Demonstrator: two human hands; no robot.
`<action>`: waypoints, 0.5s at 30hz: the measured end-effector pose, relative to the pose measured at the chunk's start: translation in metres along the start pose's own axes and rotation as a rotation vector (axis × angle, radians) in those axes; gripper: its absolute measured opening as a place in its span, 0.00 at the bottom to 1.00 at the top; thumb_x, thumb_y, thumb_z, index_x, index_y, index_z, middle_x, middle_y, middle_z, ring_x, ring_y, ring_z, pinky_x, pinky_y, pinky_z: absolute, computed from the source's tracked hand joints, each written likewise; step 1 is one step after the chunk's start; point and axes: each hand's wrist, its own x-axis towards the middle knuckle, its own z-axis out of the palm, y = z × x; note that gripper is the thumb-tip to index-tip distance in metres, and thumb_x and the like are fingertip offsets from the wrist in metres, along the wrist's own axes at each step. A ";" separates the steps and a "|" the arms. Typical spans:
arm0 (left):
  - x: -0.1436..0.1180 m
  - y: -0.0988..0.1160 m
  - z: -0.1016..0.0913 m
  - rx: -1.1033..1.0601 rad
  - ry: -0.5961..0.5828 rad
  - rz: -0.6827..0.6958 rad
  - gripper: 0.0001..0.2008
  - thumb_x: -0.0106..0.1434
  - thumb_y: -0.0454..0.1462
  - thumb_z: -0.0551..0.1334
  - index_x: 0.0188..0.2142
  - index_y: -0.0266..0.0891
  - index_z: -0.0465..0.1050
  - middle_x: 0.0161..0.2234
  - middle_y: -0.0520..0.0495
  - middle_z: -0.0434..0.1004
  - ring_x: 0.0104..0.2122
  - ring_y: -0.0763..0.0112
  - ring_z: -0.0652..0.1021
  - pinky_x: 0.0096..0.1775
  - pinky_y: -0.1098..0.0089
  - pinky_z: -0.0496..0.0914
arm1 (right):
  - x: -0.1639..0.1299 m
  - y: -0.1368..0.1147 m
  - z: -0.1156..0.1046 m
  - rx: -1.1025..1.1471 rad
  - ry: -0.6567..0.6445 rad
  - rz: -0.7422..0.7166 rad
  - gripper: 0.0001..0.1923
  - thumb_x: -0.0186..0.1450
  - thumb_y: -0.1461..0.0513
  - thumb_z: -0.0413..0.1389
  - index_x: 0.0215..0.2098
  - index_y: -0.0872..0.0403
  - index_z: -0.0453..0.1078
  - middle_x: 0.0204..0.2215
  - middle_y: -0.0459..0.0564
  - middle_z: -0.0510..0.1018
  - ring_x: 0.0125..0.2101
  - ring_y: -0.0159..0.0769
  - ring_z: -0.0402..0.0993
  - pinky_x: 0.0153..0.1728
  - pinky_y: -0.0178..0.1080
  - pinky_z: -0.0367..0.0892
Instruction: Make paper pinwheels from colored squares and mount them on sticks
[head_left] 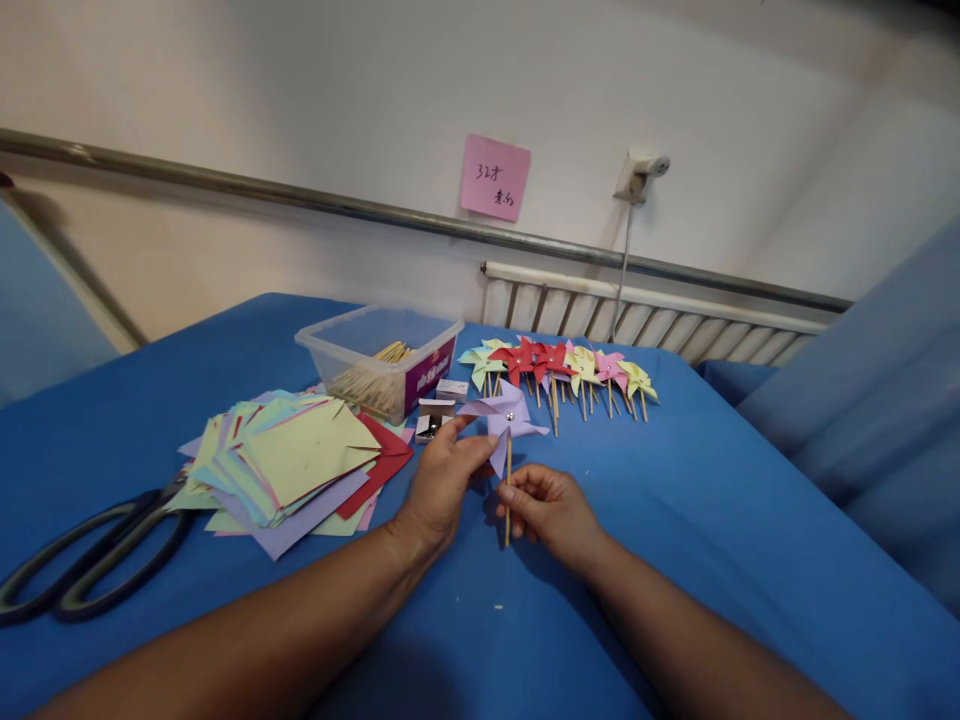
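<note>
A lilac paper pinwheel (517, 408) on a thin wooden stick stands upright in front of me, with a silvery pin at its centre. My right hand (555, 508) pinches the stick below the paper blades, between thumb and fingers. At the pinwheel's left side, my left hand (441, 475) has its thumb and fingers closed around the blades' edge. Part of its fingertips is hidden behind the paper. Just beyond my left hand sits a small open box (425, 422) of metal pins, with another small box (452, 390) behind it.
Finished pinwheels (550, 360) in several colours lie in a row at the back. A clear plastic tub (330, 352) holds wooden sticks. Stacked coloured paper (307, 455) lies left, beside large scissors (124, 545). Blue cloth (675, 560) covers the table; a radiator (570, 305) stands behind.
</note>
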 end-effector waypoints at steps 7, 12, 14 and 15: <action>0.000 -0.002 0.001 0.109 -0.002 0.016 0.25 0.49 0.33 0.67 0.47 0.36 0.66 0.25 0.53 0.73 0.23 0.77 0.71 0.27 0.75 0.64 | 0.001 0.003 -0.004 -0.038 0.006 -0.025 0.19 0.53 0.48 0.61 0.25 0.55 0.66 0.19 0.44 0.75 0.13 0.23 0.62 0.13 0.28 0.54; 0.001 -0.003 0.001 0.130 0.034 0.036 0.22 0.49 0.32 0.66 0.45 0.36 0.66 0.25 0.53 0.74 0.21 0.78 0.70 0.26 0.75 0.64 | 0.002 0.004 -0.004 -0.038 -0.008 -0.025 0.19 0.54 0.47 0.60 0.25 0.55 0.67 0.20 0.45 0.74 0.14 0.24 0.62 0.14 0.29 0.55; 0.001 -0.004 0.000 0.131 0.019 0.028 0.21 0.49 0.33 0.66 0.44 0.36 0.67 0.25 0.53 0.74 0.22 0.77 0.71 0.26 0.75 0.64 | 0.002 0.004 -0.004 -0.042 -0.010 -0.031 0.19 0.54 0.47 0.60 0.25 0.55 0.67 0.20 0.45 0.74 0.14 0.24 0.62 0.14 0.29 0.55; 0.001 -0.005 0.000 0.131 0.006 0.022 0.21 0.49 0.33 0.66 0.44 0.36 0.67 0.25 0.52 0.74 0.22 0.76 0.72 0.27 0.74 0.65 | 0.002 0.004 -0.005 -0.043 -0.009 -0.035 0.19 0.54 0.47 0.60 0.25 0.55 0.67 0.20 0.45 0.74 0.14 0.24 0.62 0.14 0.29 0.54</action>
